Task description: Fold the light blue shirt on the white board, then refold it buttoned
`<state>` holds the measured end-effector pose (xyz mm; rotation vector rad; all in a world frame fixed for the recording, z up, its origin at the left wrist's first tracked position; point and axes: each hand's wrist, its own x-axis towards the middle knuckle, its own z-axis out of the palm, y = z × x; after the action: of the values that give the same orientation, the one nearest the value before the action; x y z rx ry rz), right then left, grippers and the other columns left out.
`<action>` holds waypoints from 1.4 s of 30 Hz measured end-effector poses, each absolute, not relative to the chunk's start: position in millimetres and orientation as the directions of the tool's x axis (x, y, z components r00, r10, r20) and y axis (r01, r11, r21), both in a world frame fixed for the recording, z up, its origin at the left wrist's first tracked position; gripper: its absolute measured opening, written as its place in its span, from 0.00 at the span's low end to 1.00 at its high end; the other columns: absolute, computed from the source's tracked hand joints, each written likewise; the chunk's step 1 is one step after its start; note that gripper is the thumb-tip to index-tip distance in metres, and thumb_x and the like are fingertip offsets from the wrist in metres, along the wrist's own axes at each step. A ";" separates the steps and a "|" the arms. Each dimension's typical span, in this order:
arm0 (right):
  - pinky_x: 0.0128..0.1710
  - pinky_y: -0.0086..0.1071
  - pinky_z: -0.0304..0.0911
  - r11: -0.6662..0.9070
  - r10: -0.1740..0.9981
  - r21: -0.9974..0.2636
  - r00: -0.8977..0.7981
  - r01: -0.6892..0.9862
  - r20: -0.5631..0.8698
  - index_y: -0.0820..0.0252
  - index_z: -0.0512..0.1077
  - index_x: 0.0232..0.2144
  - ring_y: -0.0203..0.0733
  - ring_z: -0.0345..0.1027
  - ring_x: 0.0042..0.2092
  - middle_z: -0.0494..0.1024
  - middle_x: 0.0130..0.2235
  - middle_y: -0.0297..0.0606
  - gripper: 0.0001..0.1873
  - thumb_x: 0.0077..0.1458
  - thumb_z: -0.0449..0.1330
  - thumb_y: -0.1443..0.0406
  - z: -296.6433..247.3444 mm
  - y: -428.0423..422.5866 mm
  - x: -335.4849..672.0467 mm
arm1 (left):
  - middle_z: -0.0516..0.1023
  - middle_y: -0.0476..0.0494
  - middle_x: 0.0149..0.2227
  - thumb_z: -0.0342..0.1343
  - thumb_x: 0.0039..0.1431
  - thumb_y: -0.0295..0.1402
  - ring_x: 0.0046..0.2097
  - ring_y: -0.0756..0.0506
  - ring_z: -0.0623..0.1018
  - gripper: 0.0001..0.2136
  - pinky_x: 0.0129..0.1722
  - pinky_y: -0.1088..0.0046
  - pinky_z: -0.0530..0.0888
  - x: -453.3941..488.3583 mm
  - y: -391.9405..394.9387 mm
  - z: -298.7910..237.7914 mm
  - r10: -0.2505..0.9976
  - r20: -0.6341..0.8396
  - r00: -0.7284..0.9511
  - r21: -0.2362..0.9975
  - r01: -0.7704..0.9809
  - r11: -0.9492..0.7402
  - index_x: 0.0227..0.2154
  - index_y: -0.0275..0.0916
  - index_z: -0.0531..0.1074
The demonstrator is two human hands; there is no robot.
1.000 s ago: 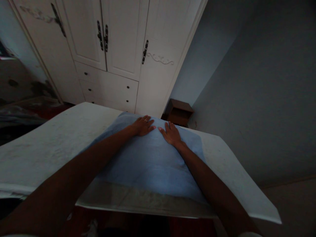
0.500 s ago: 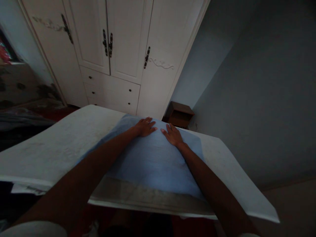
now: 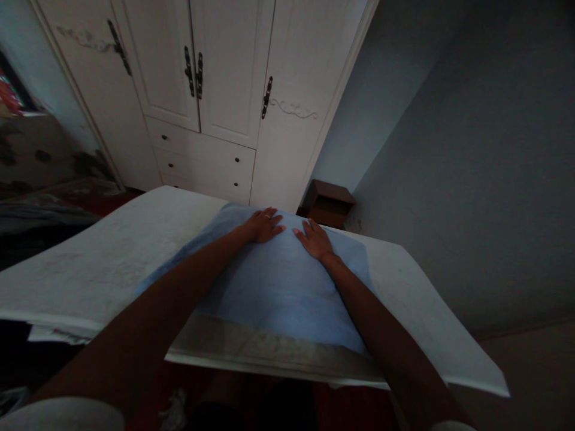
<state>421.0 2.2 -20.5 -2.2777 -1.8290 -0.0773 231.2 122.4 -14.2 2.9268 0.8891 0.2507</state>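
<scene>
Two palms press a blue cloth (image 3: 278, 287) against a pale tabletop.
The left hand (image 3: 264, 225) and right hand (image 3: 315, 240) lie open, fingers spread and gripping nothing, near the cloth's far edge; the cloth reaches across the tabletop (image 3: 103, 257) toward its near side, short of the near edge. The step in hand appears to be smoothing; the next move likely calls for even, light pressure over remaining creases. Compared with one second earlier, the thumbs sit slightly farther apart, the cloth is little changed, and more left sleeve (image 3: 67, 413) shows.
</scene>
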 end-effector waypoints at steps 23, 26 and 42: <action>0.65 0.49 0.47 0.126 0.927 -0.169 -0.055 0.978 0.372 0.66 0.62 0.61 0.52 0.48 0.67 0.58 0.65 0.53 0.37 0.66 0.36 0.46 23.9 -94.2 318.1 | 0.65 0.28 0.61 0.46 0.63 0.37 0.63 0.36 0.65 0.19 0.58 0.58 0.64 218.4 84.7 12.2 0.756 0.276 0.593 0.221 0.727 -0.650 0.53 0.33 0.69; 0.66 0.50 0.46 0.189 0.928 -0.140 -0.131 0.972 0.348 0.66 0.60 0.62 0.53 0.46 0.68 0.55 0.67 0.54 0.37 0.65 0.39 0.45 30.0 -125.1 291.8 | 0.74 0.32 0.54 0.48 0.63 0.38 0.57 0.39 0.72 0.18 0.57 0.64 0.66 207.8 80.1 18.7 0.800 0.212 0.561 0.350 0.721 -0.598 0.50 0.33 0.72; 0.64 0.50 0.53 0.202 0.943 -0.114 -0.161 0.973 0.293 0.60 0.56 0.65 0.52 0.52 0.66 0.57 0.66 0.50 0.36 0.64 0.42 0.45 -7.4 -177.5 328.4 | 0.66 0.32 0.62 0.37 0.66 0.51 0.62 0.37 0.67 0.30 0.61 0.57 0.63 79.7 -42.6 -8.3 0.707 0.335 0.623 0.211 0.682 -0.701 0.60 0.34 0.62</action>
<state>328.4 -177.5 -7.4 -1.8083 -2.1831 -0.1435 79.7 -42.6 -8.3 2.7730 1.1876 0.6139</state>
